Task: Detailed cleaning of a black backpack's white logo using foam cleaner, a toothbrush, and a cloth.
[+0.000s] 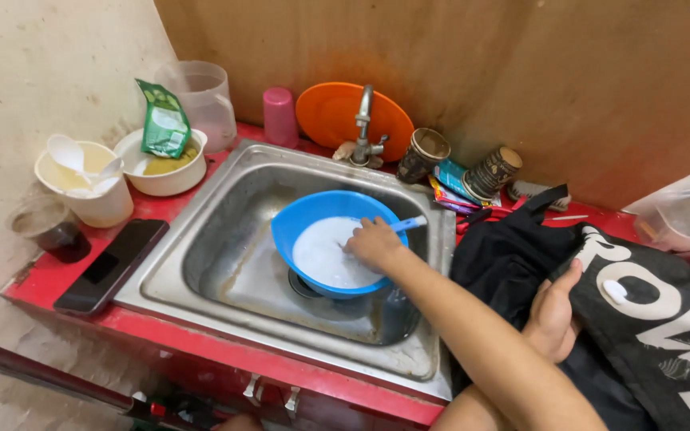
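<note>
A blue plastic bowl holding white soapy liquid sits in the steel sink. My left hand reaches into the bowl with curled fingers, gripping a utensil whose blue handle sticks out toward the rim. To the right of the sink, my right hand grips a black garment with white print heaped on the counter. My left forearm partly hides its fingers, and only the thumb shows clearly.
On the red counter left of the sink lie a black phone, a dark glass, two white bowls, a green sachet and a clear jug. By the tap stand a pink cup, an orange plate and two paper cups.
</note>
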